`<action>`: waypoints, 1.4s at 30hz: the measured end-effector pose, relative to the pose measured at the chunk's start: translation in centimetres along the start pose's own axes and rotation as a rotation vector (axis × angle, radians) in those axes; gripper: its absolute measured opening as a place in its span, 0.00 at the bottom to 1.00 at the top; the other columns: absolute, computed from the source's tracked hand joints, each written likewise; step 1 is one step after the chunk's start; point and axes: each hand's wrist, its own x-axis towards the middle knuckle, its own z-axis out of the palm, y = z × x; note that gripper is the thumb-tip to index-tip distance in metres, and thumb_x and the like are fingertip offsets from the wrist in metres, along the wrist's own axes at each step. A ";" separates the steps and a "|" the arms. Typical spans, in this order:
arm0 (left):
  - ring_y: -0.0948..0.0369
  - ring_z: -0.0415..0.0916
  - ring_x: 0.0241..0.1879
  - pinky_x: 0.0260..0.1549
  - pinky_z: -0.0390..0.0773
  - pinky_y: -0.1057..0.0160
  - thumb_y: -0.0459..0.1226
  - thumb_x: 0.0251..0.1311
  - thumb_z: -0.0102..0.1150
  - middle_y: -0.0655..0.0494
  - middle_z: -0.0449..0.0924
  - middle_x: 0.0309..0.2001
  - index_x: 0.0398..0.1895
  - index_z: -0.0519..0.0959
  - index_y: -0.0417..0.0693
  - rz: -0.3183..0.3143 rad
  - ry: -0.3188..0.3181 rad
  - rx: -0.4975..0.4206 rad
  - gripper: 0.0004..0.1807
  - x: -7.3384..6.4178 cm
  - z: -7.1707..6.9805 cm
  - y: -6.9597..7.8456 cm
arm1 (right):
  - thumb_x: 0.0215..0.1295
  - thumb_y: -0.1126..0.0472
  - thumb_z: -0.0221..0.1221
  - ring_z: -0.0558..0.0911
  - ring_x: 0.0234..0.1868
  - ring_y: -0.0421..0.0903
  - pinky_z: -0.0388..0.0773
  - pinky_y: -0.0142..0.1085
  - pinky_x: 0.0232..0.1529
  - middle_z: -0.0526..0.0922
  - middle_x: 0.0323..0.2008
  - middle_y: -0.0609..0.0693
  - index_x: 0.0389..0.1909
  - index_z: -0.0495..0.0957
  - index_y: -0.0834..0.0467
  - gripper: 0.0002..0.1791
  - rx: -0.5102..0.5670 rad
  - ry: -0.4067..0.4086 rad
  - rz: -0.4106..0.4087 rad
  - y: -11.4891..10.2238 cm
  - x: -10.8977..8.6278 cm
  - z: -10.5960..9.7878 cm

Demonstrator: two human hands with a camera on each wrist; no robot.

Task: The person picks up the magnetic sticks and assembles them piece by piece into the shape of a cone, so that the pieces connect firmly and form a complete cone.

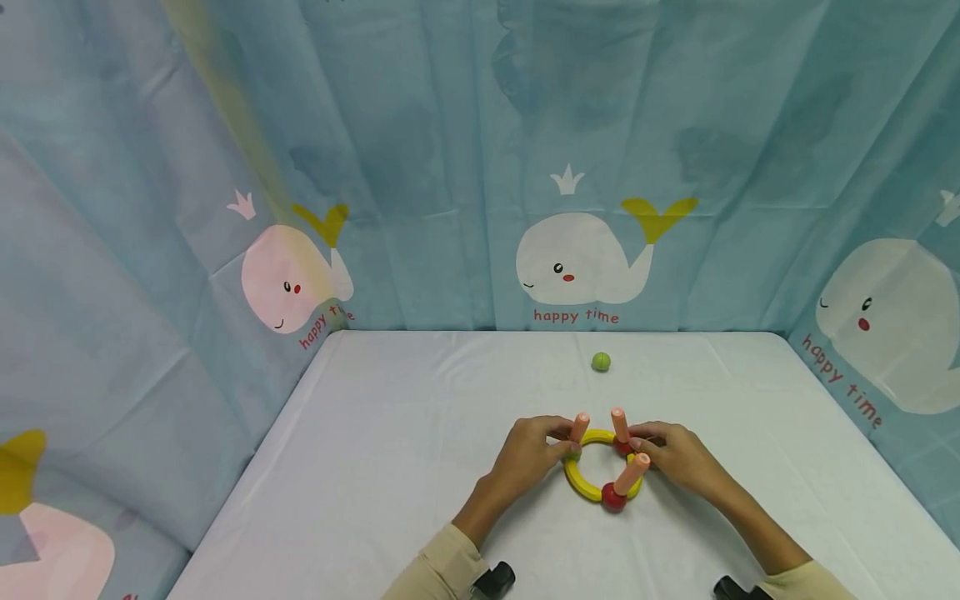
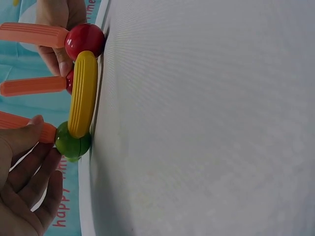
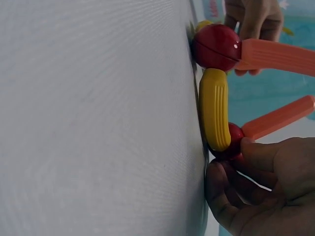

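A ring of curved yellow bars (image 1: 581, 483) joined by balls lies on the white table. Front red ball (image 1: 613, 497), rear red ball (image 3: 235, 135) and green ball (image 2: 72, 142) each carry an upright orange stick; the front one (image 1: 632, 473) leans right. My left hand (image 1: 528, 454) pinches the left orange stick (image 1: 580, 427) low down by the green ball, thumb on the stick. Across the ring, my right hand (image 1: 678, 457) grips the rear red ball, thumb beside the base of its orange stick (image 1: 619, 423). Fingers partly hide both balls.
A loose green ball (image 1: 601, 362) sits near the back edge of the white table (image 1: 405, 433). Blue curtains (image 1: 420, 250) printed with whales enclose the back and sides.
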 end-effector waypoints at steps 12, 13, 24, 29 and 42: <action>0.68 0.84 0.51 0.54 0.82 0.65 0.40 0.64 0.75 0.66 0.90 0.46 0.55 0.89 0.53 -0.015 0.007 0.018 0.16 0.0 0.2 0.0 | 0.77 0.57 0.62 0.84 0.47 0.50 0.82 0.38 0.41 0.89 0.51 0.57 0.61 0.84 0.62 0.18 0.006 0.023 -0.003 0.1 0.8 -1.2; 0.68 0.84 0.51 0.54 0.82 0.65 0.40 0.64 0.75 0.67 0.90 0.46 0.55 0.89 0.53 -0.017 0.007 0.018 0.16 0.0 0.2 0.0 | 0.77 0.56 0.62 0.84 0.46 0.50 0.82 0.37 0.40 0.88 0.51 0.58 0.61 0.84 0.62 0.19 0.007 0.032 -0.007 0.1 1.1 -1.2; 0.66 0.85 0.51 0.56 0.82 0.63 0.41 0.65 0.75 0.67 0.90 0.45 0.55 0.89 0.52 -0.020 -0.001 0.034 0.16 0.1 0.1 0.1 | 0.76 0.56 0.64 0.86 0.52 0.60 0.87 0.38 0.39 0.86 0.53 0.62 0.65 0.79 0.66 0.24 0.020 0.113 -0.063 0.3 4.8 -1.8; 0.66 0.85 0.51 0.58 0.82 0.60 0.40 0.66 0.74 0.66 0.90 0.45 0.54 0.89 0.52 -0.014 -0.002 0.041 0.14 0.1 0.2 -0.1 | 0.76 0.55 0.65 0.84 0.57 0.64 0.88 0.49 0.48 0.84 0.57 0.64 0.69 0.76 0.65 0.27 0.001 0.126 -0.061 0.7 7.1 -1.8; 0.69 0.84 0.50 0.56 0.82 0.62 0.42 0.65 0.74 0.69 0.90 0.45 0.54 0.90 0.54 -0.038 0.016 0.040 0.15 0.1 0.4 0.0 | 0.77 0.54 0.63 0.77 0.68 0.68 0.81 0.60 0.60 0.69 0.75 0.67 0.78 0.66 0.62 0.35 -0.006 0.054 -0.051 1.1 11.9 -1.5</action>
